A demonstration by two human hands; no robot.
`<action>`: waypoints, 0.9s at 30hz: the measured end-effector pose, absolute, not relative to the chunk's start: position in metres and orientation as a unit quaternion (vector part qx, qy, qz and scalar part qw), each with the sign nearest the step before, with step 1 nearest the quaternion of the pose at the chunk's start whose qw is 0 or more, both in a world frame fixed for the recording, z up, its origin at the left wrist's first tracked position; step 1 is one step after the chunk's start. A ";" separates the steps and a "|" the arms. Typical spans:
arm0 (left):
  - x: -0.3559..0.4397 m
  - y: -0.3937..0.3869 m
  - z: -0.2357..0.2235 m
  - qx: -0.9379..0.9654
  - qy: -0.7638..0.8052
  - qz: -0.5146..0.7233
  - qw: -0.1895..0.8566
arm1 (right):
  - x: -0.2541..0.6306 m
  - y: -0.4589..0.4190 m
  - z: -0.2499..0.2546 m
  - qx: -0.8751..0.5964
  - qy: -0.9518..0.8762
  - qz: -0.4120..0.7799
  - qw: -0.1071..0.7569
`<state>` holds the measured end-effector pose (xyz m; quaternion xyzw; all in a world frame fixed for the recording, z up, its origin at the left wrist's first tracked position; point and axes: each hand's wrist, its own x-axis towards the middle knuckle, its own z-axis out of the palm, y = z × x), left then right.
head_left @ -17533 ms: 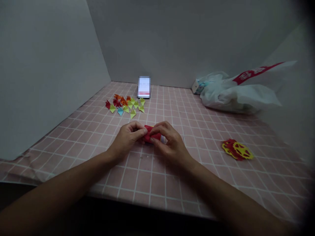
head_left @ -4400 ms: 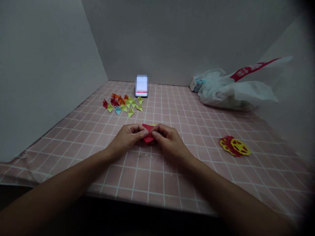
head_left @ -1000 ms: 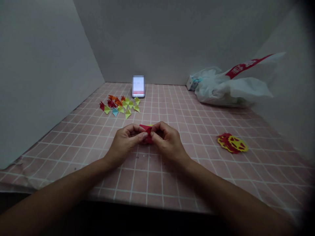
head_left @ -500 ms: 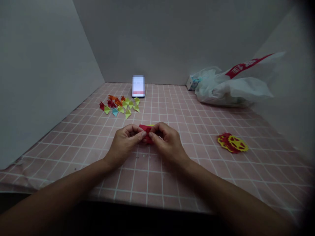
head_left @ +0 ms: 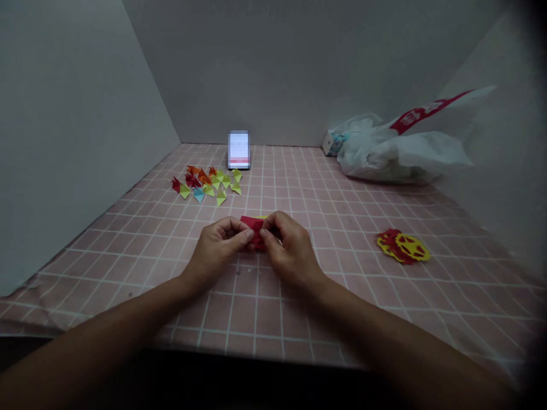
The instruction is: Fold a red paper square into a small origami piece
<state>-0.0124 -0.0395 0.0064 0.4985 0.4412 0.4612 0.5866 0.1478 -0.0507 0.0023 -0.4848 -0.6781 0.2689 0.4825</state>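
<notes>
A small piece of red paper (head_left: 252,222) is pinched between my two hands over the middle of the table. My left hand (head_left: 220,245) grips its left side between thumb and fingers. On its right side, the thumb and fingertips of my right hand (head_left: 288,245) press together on the paper. My fingers hide part of it, so its exact folds cannot be made out. A strip of yellow (head_left: 261,217) shows just behind the red paper, mostly covered by it and my right hand.
Several folded paper cranes (head_left: 207,183) in red, orange, yellow and blue lie at the back left. Behind them a phone (head_left: 239,150) stands upright. Red and yellow star cutouts (head_left: 412,248) are stacked at the right. A white plastic bag (head_left: 397,156) and a small box (head_left: 330,143) sit at the back right.
My right thumb and fingers have shifted slightly on the red paper, and its upper right part looks flatter. My left hand stays nearly in place. The whole view has drifted a little.
</notes>
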 end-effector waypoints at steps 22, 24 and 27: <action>-0.013 -0.038 0.006 0.518 0.428 0.450 0.589 | 0.151 -0.048 0.002 -0.501 -0.658 0.299 0.476; -0.012 -0.039 0.008 0.522 0.430 0.453 0.581 | 0.151 -0.048 0.002 -0.502 -0.658 0.298 0.476; -0.011 -0.040 0.009 0.525 0.439 0.452 0.572 | 0.150 -0.048 0.001 -0.501 -0.656 0.298 0.479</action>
